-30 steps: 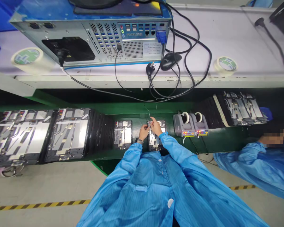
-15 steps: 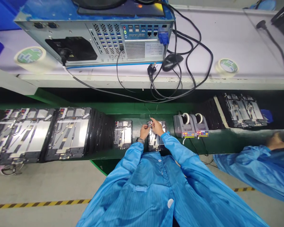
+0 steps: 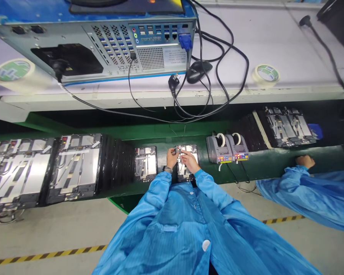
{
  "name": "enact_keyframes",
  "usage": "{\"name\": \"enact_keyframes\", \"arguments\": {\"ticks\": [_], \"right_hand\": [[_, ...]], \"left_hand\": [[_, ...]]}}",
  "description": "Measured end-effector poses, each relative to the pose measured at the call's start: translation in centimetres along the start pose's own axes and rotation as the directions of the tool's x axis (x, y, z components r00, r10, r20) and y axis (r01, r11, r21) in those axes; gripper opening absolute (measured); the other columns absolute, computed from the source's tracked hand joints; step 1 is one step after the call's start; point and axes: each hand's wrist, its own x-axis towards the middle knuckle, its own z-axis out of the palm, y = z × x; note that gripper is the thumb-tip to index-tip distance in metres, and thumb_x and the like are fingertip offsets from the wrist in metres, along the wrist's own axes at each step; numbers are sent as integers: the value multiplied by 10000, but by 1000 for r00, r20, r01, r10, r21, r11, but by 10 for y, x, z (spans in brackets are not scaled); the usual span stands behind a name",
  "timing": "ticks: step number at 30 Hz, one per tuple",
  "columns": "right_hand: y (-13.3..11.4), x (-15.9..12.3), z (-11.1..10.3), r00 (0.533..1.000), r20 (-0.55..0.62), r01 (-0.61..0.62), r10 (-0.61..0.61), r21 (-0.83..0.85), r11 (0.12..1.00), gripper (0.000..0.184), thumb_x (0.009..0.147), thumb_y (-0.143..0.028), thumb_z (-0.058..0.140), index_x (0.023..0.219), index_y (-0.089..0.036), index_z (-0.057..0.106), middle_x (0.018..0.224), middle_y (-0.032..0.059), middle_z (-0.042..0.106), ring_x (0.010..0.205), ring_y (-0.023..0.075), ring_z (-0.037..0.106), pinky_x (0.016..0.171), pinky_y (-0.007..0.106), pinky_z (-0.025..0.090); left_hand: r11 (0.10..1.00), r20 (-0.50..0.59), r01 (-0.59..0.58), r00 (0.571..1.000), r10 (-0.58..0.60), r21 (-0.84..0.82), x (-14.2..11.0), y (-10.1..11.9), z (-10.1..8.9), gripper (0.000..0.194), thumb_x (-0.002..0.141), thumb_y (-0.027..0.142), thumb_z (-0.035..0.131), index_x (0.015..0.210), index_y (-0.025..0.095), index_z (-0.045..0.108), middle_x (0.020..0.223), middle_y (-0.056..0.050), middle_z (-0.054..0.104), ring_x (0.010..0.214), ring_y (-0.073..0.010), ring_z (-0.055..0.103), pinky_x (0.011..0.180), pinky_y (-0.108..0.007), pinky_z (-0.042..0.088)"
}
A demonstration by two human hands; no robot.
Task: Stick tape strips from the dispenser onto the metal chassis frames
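Observation:
A flat electronic device with its inside exposed (image 3: 183, 173), perhaps a tablet, lies on the green bench directly in front of me. At its upper left edge is my left hand (image 3: 171, 159), with thumb and finger pinched together. My right hand (image 3: 191, 163) reaches over the upper part of the device, its fingers bent close together near the left fingertips. Whatever small thing the fingers hold is too small to make out. A second open device (image 3: 146, 163) lies to the left, apart from my hands.
Two tape dispensers (image 3: 220, 149) stand to the right. Stacked devices (image 3: 74, 168) are at left, and another stack (image 3: 289, 128) at far right, near a co-worker's hand (image 3: 305, 161). A computer case (image 3: 117, 49), loose black cables and tape rolls (image 3: 266, 73) occupy the shelf above.
My right hand has come down from above the device's top edge onto its upper part, beside my left fingers. The whole view has shifted slightly. The co-worker's hand has moved left.

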Motion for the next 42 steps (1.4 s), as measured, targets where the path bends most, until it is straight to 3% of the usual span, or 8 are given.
{"name": "enact_keyframes", "arguments": {"ticks": [5,17,42], "right_hand": [[9,-3,2,990,61,-134,124,207,969,465,750,-203,715,1204,-218,614,750,1,710,574,135,590,542,238,418],[20,-5,4,980,94,-195,174,315,929,477,805,-212,677,1272,-252,590,748,-13,704,557,144,595,532,249,467],[31,1,-3,981,125,-181,147,329,927,499,844,-238,660,1335,-258,571,757,-6,701,579,148,603,560,254,506]], "left_hand": [[988,-37,-149,988,151,32,-3,1,1,468,830,169,702,1276,237,579,1363,-113,532,1186,-206,596,1020,-352,503],[968,60,-246,968,243,52,-4,7,-5,321,848,107,632,1134,245,680,1339,-106,509,1226,-222,539,1083,-381,457],[969,84,-240,968,235,55,0,4,-3,303,871,117,621,1137,243,692,1375,-111,468,1313,-227,506,1116,-372,434]]}}
